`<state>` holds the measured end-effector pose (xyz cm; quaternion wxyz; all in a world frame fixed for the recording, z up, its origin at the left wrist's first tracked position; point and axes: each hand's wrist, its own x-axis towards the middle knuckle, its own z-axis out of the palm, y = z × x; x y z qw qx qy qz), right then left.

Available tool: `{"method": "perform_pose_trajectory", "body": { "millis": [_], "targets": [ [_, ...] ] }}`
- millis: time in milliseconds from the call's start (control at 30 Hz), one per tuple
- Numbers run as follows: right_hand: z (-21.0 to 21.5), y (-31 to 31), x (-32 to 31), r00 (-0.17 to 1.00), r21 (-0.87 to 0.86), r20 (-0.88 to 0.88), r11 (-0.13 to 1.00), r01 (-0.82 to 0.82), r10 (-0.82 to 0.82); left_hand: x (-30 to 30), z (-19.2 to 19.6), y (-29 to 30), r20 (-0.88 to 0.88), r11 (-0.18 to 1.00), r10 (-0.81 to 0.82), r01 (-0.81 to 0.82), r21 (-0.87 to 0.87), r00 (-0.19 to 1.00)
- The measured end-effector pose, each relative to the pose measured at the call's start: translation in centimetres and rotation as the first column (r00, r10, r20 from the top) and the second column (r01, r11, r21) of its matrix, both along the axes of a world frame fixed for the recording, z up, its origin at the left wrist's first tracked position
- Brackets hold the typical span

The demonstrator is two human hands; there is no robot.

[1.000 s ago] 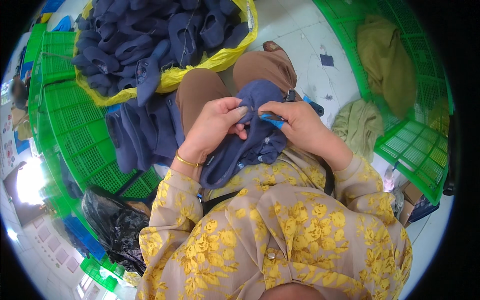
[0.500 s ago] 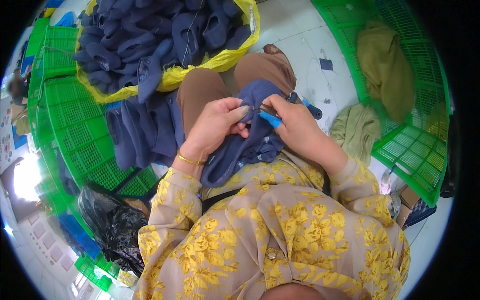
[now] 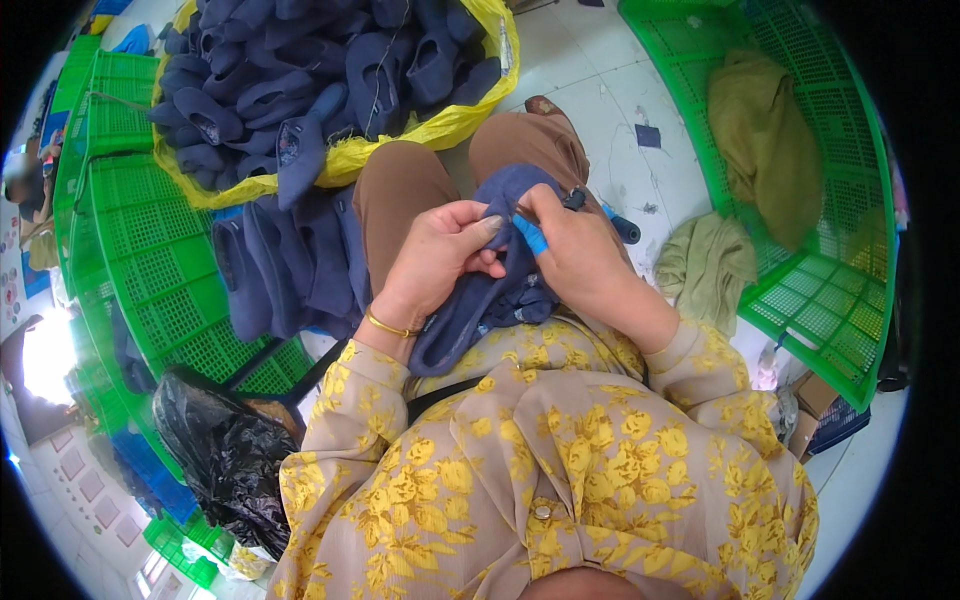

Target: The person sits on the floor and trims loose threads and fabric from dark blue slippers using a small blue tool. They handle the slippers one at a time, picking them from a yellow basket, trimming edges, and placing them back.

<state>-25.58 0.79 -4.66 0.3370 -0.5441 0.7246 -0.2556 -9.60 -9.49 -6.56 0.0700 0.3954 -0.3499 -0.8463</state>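
A navy blue fabric piece (image 3: 485,300) lies across my lap, over brown trousers. My left hand (image 3: 440,255) pinches its upper edge with thumb and fingers. My right hand (image 3: 575,250) presses the same edge from the right and holds a small blue-handled tool (image 3: 530,235) against the cloth. A gold bangle sits on my left wrist. Both hands meet at the top of the fabric.
A yellow bag (image 3: 440,125) full of navy pieces stands ahead of my knees. More navy pieces (image 3: 285,265) hang over a green crate (image 3: 150,230) on the left. Another green crate (image 3: 830,250) with olive cloth (image 3: 765,140) is on the right. A black plastic bag (image 3: 225,450) lies lower left.
The hands have stayed together on the navy fabric, with only small finger shifts along its edge.
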Motion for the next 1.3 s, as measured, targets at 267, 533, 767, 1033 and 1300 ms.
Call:
{"method": "perform_pose_trajectory", "body": {
  "millis": [267,533,767,1033,1300],
  "targets": [
    [-0.4,-0.8,0.4,0.981,-0.221,-0.04,0.956,-0.191,0.187,0.1,0.0,0.1,0.015,0.998,-0.022,0.023,-0.054,1.0],
    [1.0,-0.9,-0.1,0.897,-0.222,-0.393,0.926,-0.305,0.202,-0.3,0.0,0.6,0.031,0.993,0.001,0.003,-0.122,1.0],
    [2.9,-3.3,2.5,0.999,-0.659,0.024,0.752,-0.017,0.043,-0.5,-2.0,2.3,-0.126,0.686,0.078,-0.144,-0.713,0.989],
    [6.8,-1.8,-1.7,0.492,-0.217,0.87,0.887,0.408,-0.013,-1.2,0.3,1.6,0.089,0.923,0.045,-0.007,-0.384,0.995],
    [6.6,2.2,-0.7,0.65,-0.22,0.758,0.958,0.182,0.051,-1.4,-2.2,2.5,0.093,0.22,0.212,0.045,-0.975,0.973]
  ]
}}
